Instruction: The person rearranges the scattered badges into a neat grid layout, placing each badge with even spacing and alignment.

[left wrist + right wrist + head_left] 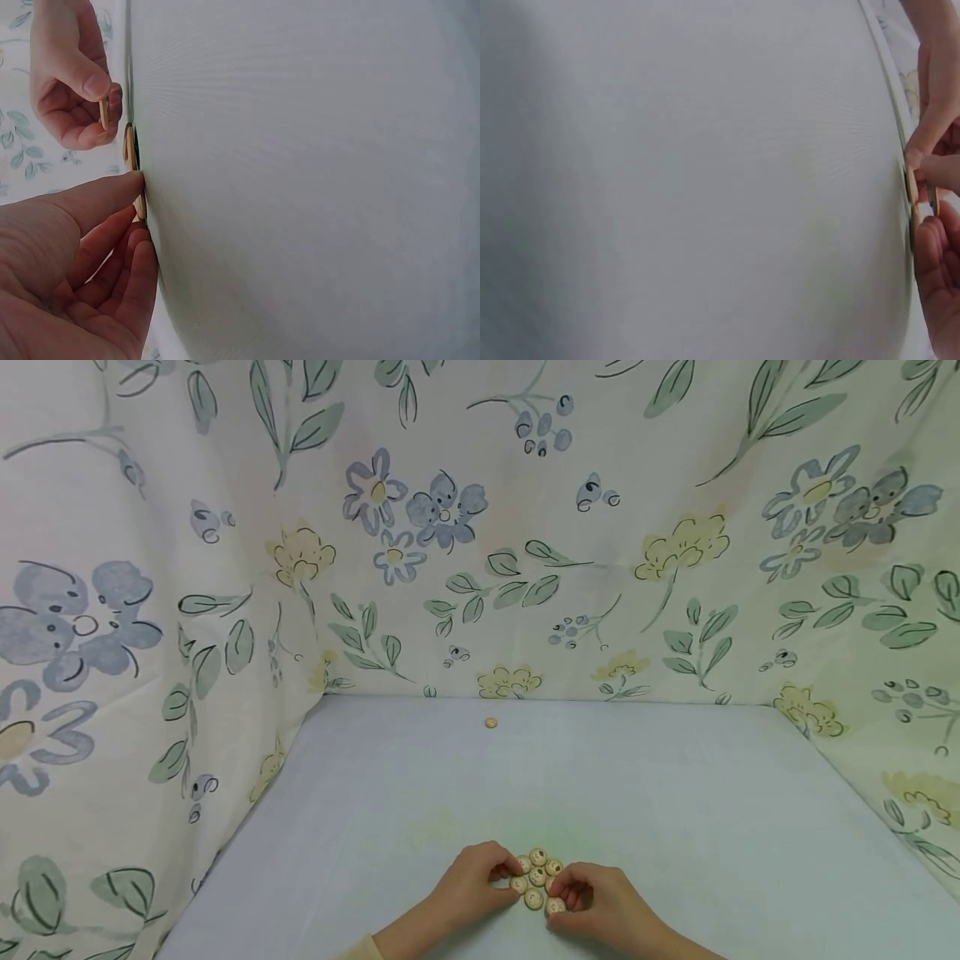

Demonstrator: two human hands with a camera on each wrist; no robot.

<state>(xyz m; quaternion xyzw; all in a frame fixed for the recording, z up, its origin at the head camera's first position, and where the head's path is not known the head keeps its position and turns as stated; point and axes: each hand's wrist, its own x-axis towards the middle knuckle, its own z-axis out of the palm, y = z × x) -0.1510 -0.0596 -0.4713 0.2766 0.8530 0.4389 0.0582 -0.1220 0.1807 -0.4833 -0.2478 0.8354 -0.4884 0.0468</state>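
Observation:
Several small, round, pale wooden discs (537, 877) with dark marks on their faces lie grouped close together at the front of the table in the head view. At the group's left side, my left hand (478, 878) has its thumb and fingertips curled round the edge discs (518, 886). My right hand (606, 902), at the lower right of the group, pinches one wooden disc (555, 906) between thumb and fingers. The left wrist view shows that pinched disc (104, 114) edge-on, tilted up off the table. Fingers partly hide the discs nearest them.
One more wooden disc (491, 722) lies alone near the table's back edge. The white table (375, 793) is bounded at the back and both sides by a hanging floral cloth (480, 527).

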